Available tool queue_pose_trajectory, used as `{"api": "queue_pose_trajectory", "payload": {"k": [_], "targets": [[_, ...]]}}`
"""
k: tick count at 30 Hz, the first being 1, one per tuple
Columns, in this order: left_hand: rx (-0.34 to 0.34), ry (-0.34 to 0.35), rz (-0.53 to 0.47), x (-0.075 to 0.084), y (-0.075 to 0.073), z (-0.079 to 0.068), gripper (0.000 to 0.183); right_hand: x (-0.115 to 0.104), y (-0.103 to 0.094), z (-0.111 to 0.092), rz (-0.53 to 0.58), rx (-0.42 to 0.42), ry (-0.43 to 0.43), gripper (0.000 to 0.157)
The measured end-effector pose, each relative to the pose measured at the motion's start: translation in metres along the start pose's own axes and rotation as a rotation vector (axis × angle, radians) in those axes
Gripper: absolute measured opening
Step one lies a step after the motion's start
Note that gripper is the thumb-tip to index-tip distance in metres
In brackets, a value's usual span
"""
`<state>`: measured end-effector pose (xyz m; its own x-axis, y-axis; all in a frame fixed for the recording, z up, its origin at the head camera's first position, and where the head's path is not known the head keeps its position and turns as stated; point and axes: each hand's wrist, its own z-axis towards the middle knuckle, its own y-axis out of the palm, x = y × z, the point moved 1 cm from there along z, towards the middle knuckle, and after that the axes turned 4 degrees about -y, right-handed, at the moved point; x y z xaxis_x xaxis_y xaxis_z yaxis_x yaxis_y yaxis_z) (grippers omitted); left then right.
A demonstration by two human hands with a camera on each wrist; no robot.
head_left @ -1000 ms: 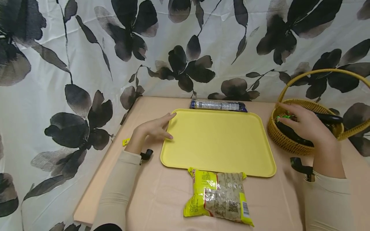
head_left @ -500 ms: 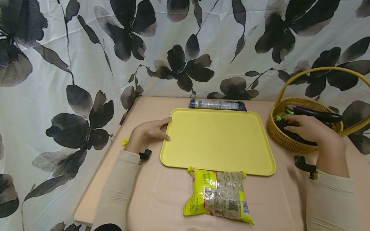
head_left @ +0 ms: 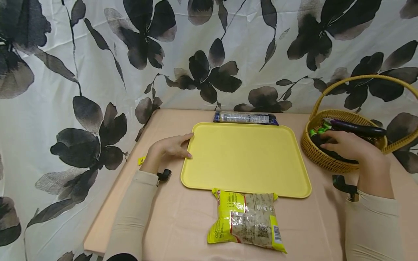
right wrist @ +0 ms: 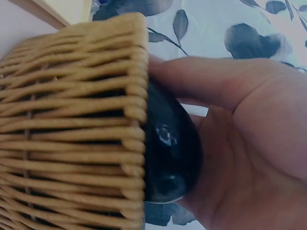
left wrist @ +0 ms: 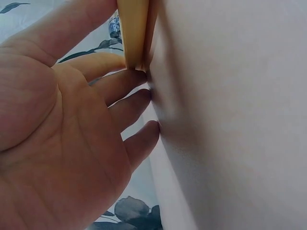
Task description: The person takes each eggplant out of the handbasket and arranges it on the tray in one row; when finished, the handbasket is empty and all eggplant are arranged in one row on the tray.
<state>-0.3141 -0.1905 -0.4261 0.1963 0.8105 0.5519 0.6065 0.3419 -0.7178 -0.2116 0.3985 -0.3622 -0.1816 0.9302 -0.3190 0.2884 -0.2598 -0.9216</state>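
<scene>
My left hand [head_left: 169,148] rests at the left rim of a yellow tray [head_left: 245,159], thumb and index fingertip against its edge. In the left wrist view its other fingers extend down to the tabletop, beside the tray's edge [left wrist: 133,33]. On the right, my right hand [head_left: 356,145] reaches into a wicker basket [head_left: 321,161] and grips a dark eggplant [right wrist: 172,143], thumb on one side and fingers on the other. The fingertips are hidden behind the eggplant and basket rim. A second purple eggplant [head_left: 357,128] lies behind that hand in the basket.
A yellow and clear plastic bag [head_left: 248,221] lies at the tray's front edge. Behind the tray is a long blue packet [head_left: 245,118]. The basket's tall handle [head_left: 369,77] arches over the eggplants. A floral curtain [head_left: 202,54] hangs behind the table.
My right hand has lowered and moved slightly right, closing round the near eggplant. The left hand has drawn its fingers from over the tray's corner to its left edge.
</scene>
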Motion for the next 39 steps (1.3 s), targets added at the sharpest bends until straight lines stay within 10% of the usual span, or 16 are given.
{"api": "queue_pose_trajectory", "payload": {"k": [25,39], "targets": [[0.008,-0.024,-0.013,-0.001,0.0,0.0,0.106,0.005,-0.007,-0.014,0.051,-0.025,0.021,0.055],[0.014,-0.021,-0.013,-0.001,0.0,0.001,0.105,-0.022,-0.013,-0.008,0.23,0.238,-0.113,0.048]]}}
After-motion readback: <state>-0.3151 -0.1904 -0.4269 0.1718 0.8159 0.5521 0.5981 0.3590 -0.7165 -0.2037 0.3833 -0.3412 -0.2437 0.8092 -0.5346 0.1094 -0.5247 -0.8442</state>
